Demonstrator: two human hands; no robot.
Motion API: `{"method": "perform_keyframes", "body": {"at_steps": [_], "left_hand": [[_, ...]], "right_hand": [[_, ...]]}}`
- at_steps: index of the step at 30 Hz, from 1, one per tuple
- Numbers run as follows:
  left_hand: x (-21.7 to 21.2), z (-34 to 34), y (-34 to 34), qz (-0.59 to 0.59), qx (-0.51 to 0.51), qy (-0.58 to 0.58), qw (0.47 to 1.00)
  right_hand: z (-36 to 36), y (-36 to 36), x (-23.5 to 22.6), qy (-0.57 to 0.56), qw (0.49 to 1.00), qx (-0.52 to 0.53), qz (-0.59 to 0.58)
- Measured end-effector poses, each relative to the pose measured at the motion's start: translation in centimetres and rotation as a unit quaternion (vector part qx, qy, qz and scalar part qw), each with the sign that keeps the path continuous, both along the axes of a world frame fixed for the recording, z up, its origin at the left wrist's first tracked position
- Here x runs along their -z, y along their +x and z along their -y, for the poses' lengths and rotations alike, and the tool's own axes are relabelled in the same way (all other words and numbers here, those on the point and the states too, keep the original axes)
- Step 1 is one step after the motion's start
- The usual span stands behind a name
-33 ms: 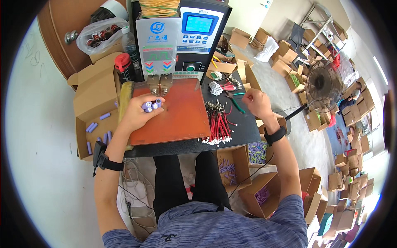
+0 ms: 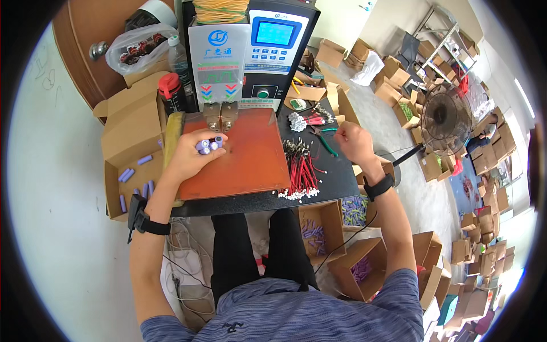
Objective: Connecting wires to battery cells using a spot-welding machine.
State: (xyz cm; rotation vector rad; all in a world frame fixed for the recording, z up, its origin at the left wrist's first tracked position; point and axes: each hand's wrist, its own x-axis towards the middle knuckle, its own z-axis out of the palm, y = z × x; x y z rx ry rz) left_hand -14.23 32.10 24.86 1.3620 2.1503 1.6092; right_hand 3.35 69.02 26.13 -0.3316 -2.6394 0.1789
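Cells [image 2: 209, 147], purple and cylindrical, sit bunched in your left hand [image 2: 191, 155], its fingers wrapped round them over the orange board [image 2: 245, 174], near the metal blocks [image 2: 220, 114] of the machine [image 2: 250, 88]. Your right hand [image 2: 355, 143] curls inward beside the green-handled pliers [image 2: 327, 146]; whether it pinches anything, I cannot tell.

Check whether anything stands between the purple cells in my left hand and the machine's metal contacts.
Only the curled fingers of the left hand, around the far side of the purple cells, facing the metal contacts. No other object shows between them.
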Motion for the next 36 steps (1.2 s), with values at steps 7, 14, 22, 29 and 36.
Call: {"method": "perform_keyframes", "body": {"at_steps": [7,14,22,29,36], "left_hand": [[0.3,-0.3,-0.2,0.006,0.011,0.009,1.0],[0.3,-0.3,0.0,0.021,0.017,0.007,1.0],[0.7,0.0,-0.5,0.019,0.007,-0.005,1.0],[0.3,-0.3,0.0,0.009,-0.015,-0.038,0.999],[0.4,-0.2,-0.1,-0.008,-0.026,-0.056,0.998]], "right_hand": [[1.8,-0.7,0.3,-0.033,0.999,-0.038,0.003],[10.4,-2.3,-2.3,-0.248,0.962,-0.104,-0.046],[16.3,-7.8,-0.8,-0.343,0.907,-0.218,-0.105],[17.2,-9.7,2.2,-0.5,0.81,-0.289,-0.101],[17.7,-8.7,1.7,-0.498,0.817,-0.268,-0.114]]}}
